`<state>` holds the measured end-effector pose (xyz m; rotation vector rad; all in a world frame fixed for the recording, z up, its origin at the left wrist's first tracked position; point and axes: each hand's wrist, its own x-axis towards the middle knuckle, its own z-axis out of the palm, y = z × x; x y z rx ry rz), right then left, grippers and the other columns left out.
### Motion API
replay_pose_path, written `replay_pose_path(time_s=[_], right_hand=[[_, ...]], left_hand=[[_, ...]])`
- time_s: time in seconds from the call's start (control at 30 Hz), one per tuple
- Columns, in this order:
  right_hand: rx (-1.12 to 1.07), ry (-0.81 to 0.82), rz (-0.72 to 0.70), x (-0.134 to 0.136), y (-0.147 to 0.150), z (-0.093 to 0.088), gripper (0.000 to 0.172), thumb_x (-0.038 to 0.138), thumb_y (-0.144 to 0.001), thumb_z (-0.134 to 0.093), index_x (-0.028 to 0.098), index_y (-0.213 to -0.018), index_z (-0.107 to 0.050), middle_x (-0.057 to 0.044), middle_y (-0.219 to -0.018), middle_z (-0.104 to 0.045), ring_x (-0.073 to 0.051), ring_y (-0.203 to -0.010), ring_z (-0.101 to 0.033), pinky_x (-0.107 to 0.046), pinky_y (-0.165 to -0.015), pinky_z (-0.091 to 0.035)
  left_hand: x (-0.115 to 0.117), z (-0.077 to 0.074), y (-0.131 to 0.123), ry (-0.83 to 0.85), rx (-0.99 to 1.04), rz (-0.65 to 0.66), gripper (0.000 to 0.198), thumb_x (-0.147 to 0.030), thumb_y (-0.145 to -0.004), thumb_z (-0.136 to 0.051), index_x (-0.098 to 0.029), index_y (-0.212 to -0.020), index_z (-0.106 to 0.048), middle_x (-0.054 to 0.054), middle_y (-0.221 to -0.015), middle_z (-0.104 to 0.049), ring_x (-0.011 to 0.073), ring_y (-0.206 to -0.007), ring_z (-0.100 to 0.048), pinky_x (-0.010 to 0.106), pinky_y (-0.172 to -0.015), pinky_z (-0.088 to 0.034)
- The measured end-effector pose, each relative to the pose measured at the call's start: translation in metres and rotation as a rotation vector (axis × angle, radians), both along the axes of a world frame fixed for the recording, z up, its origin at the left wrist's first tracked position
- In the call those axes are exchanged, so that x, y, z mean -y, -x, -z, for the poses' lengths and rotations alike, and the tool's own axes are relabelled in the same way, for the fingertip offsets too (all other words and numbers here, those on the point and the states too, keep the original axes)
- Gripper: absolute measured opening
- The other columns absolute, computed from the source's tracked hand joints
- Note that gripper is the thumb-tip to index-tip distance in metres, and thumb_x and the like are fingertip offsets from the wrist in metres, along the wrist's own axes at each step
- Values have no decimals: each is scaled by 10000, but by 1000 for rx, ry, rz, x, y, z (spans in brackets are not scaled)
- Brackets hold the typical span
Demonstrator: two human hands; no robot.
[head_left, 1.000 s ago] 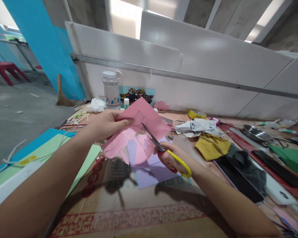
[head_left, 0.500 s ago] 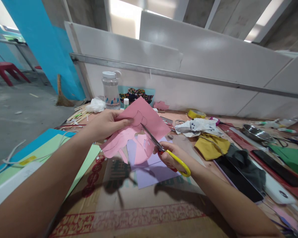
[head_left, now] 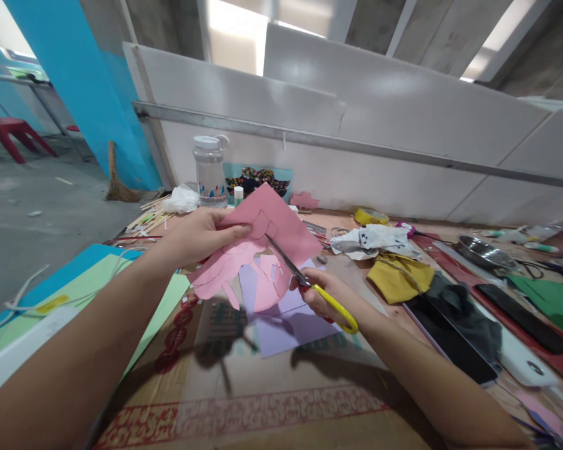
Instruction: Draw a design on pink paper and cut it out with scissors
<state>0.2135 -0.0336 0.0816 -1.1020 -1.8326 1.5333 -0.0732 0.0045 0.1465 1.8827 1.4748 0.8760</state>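
Observation:
A sheet of pink paper with pencil outlines drawn on it is held up in front of me. My left hand pinches its left side between thumb and fingers; its lower part is cut into loose strips and curved edges. In my right hand is a pair of scissors with yellow and red handles. Their dark blades lie against the paper, tips close to the drawn outline. Sheets of purple paper lie on the cardboard below the pink sheet.
A clear water bottle and a glue stick stand at the back. On the right are yellow cloth, a dark phone, and a metal bowl. Green paper lies left. A white panel rises behind.
Hardly anything differs. The scissors' handles have shifted very slightly to the left, and the hanging paper strip has swung a little.

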Motion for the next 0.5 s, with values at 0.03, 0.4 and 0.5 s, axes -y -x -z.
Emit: replay_pose_path(time_s=[0.03, 0.4, 0.5], right_hand=[[-11, -12, -4, 0, 1, 1, 576, 695, -776, -729, 193, -1000, -557, 99, -621, -349, -63, -466, -264, -211, -429, -228], [482, -280, -273, -18, -52, -44, 430, 524, -889, -715, 199, -1167, -673, -20, -890, -595, -152, -746, -536, -242, -640, -418], [628, -340, -385, -25, -59, -42, 392, 429, -858, -760, 210, -1180, -716, -33, -901, -652, -174, -773, -570, -252, -667, -413]], left_hand=[[0, 0, -1, -13, -6, -8, 438, -606, -773, -676, -209, -886, -823, 13, -618, -680, 155, -529, -557, 225, -443, -352], [-11, 11, 8, -15, 80, -66, 505, -644, -765, -719, -172, -942, -759, 10, -688, -687, 174, -581, -589, 236, -476, -373], [-19, 21, 10, 27, 113, -45, 473, -630, -745, -725, -182, -896, -730, 1, -659, -669, 188, -582, -598, 248, -478, -376]])
